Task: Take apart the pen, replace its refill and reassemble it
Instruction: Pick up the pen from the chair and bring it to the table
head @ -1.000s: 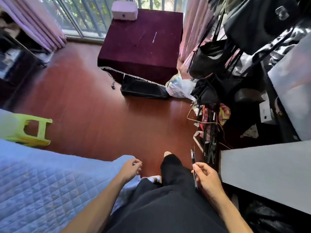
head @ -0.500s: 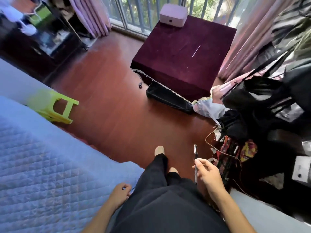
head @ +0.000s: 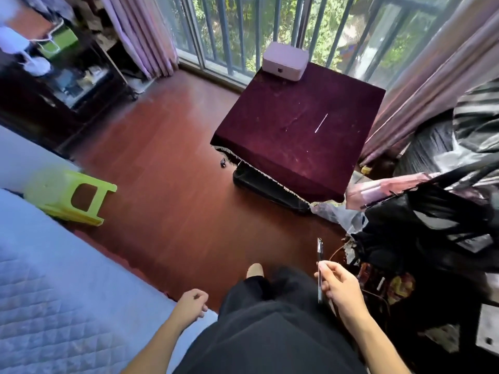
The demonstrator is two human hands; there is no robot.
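From the head camera, we are looking down at our own lap and two bare arms.

Our right hand (head: 341,286) is sitting at about 5 o'clock in the picture. It is half closed. The thumb and first fingers are pinching the pen (head: 320,268) around its middle, and the other fingers are curling loosely behind it. The pen is standing almost straight up and down in the picture, with its dark top end pointing away from us toward 12 o'clock and its lower end poking out under the hand. It looks whole, with no part taken off.

Our left hand (head: 190,306) is sitting at about 6 o'clock, a bit to the left. It is curling into a loose fist with the knuckles up. It is resting at the edge of the blue quilted bed (head: 54,306), right beside our black trousers (head: 264,338). We cannot see anything in it.

A thin white stick (head: 321,122) is lying on the dark red table (head: 297,136) at about 1 o'clock, well apart from both hands. We cannot tell for sure what it is.

A pale pink box (head: 285,61) is sitting at the far edge of that table. A green stool (head: 67,195) is lying on its side at 9 o'clock.

We are not finding any words or brand names clear enough to read.
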